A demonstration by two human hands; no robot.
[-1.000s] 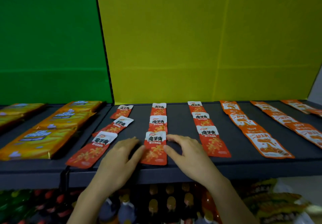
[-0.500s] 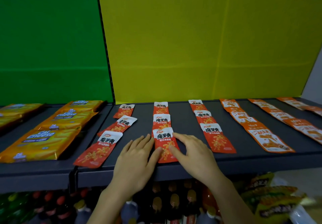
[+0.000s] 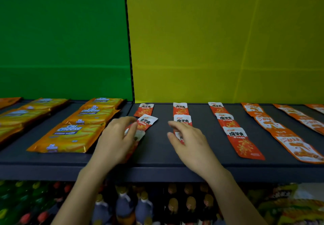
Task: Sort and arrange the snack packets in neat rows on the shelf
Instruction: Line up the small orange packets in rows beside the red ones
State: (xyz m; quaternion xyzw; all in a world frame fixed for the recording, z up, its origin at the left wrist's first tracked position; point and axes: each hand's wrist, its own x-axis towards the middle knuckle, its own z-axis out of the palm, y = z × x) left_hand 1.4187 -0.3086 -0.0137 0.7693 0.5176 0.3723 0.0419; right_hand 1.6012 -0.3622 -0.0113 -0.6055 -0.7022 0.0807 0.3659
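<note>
Lying in rows on the shelf (image 3: 157,156), the red packets (image 3: 243,142) are tended by both hands. The left-row packet (image 3: 138,134) at the front is pinched between thumb and fingers of the left hand (image 3: 114,142), while the right hand (image 3: 191,144) is curled over the mid-row packet (image 3: 180,137) — whether that one is gripped cannot be told.

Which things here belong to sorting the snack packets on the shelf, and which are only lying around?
For the job: red packets, orange packets, yellow cheese packets, shelf, left hand, right hand.

Only lying around: bottles under the shelf, green board, yellow board.
</note>
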